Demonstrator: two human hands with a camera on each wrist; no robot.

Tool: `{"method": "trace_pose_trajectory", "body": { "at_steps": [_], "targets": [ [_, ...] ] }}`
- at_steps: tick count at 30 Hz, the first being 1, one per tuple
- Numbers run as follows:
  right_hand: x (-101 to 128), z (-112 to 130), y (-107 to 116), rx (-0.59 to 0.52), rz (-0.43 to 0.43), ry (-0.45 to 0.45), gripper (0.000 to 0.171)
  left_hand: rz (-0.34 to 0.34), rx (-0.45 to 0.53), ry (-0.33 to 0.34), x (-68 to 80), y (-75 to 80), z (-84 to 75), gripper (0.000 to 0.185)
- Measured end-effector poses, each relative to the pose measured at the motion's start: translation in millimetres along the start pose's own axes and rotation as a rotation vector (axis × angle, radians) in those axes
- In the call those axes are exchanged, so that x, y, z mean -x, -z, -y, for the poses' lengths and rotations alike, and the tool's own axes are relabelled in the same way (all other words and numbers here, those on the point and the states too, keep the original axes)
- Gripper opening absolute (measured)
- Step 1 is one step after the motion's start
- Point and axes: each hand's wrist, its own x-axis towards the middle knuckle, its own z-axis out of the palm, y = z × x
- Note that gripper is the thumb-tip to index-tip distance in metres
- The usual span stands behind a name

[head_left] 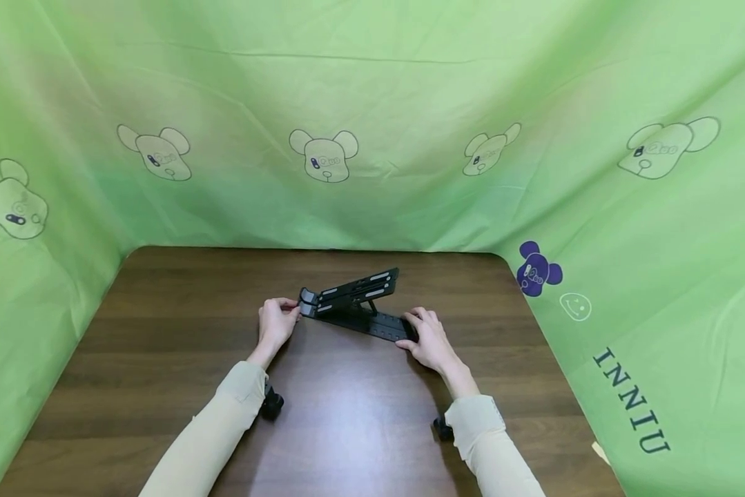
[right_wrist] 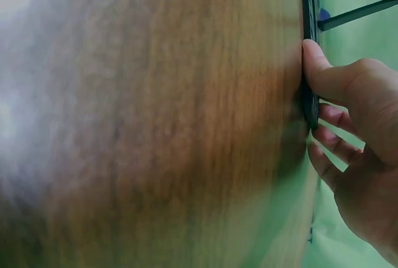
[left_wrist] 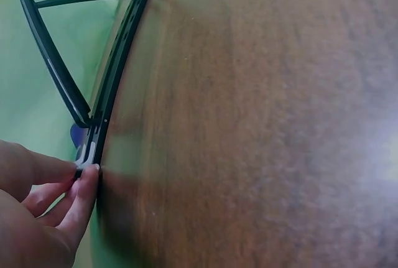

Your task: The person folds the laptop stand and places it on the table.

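A black folding laptop stand (head_left: 355, 319) is near the middle of the table, its slotted upper plate (head_left: 362, 286) tilted up from the flat base on struts. The left hand (head_left: 277, 322) pinches the stand's left end, beside the grey padded lip (head_left: 308, 301). In the left wrist view, thumb and fingertips of that hand (left_wrist: 43, 209) meet on the end of the frame. At the base's right end, the right hand (head_left: 431, 338) grips the edge. The right wrist view shows its thumb (right_wrist: 320, 72) along the near side, with the other fingertips partly hidden behind.
The brown wooden table (head_left: 179, 331) has rounded far corners. Green curtains (head_left: 403, 90) with bear-head drawings hang behind it and along both sides. Small black devices are strapped under both wrists, below light sleeves (head_left: 213, 424).
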Motion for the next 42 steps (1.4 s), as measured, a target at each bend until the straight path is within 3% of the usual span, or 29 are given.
{"method": "trace_pose_trajectory", "body": {
  "at_steps": [3,7,14,18,24,27,31,35,39,42],
  "targets": [
    [2.8,20.9,13.2,0.008,0.063,-0.069,0.06,0.004,0.006,0.013,-1.2,-0.8,0.2,0.016],
    [10.3,29.8,17.6,0.011,0.055,-0.06,0.056,0.003,0.018,0.02,-3.3,-3.3,-1.2,0.016],
    [17.6,23.9,11.6,-0.051,-0.019,0.016,0.055,-0.015,0.027,0.039,-5.3,-7.0,-4.6,0.019],
    [17.5,25.6,10.2,-0.086,-0.012,0.002,0.056,-0.023,0.022,0.052,-5.8,-9.0,-5.7,0.023],
    [21.5,12.9,-9.4,-0.123,-0.052,-0.008,0.054,-0.025,0.024,0.061,-4.7,-11.4,-4.0,0.028],
    [24.5,22.3,-11.6,-0.113,-0.096,-0.004,0.053,-0.019,0.04,0.053,-6.0,-12.4,-2.5,0.031],
    [28.2,44.7,-11.2,-0.1,-0.125,-0.062,0.053,-0.015,0.073,0.061,-9.7,-12.6,-1.5,0.037],
    [30.5,56.6,-14.6,-0.106,-0.149,-0.119,0.052,0.018,0.12,0.074,-12.7,-11.7,-2.9,0.046],
    [31.8,50.6,-18.2,-0.126,-0.202,-0.055,0.053,0.091,0.185,0.06,-11.5,-12.2,-5.0,0.057],
    [32.4,35.2,-21.2,-0.175,-0.221,-0.016,0.052,0.128,0.117,0.006,-6.1,-15.5,-4.4,0.063]
  ]
}}
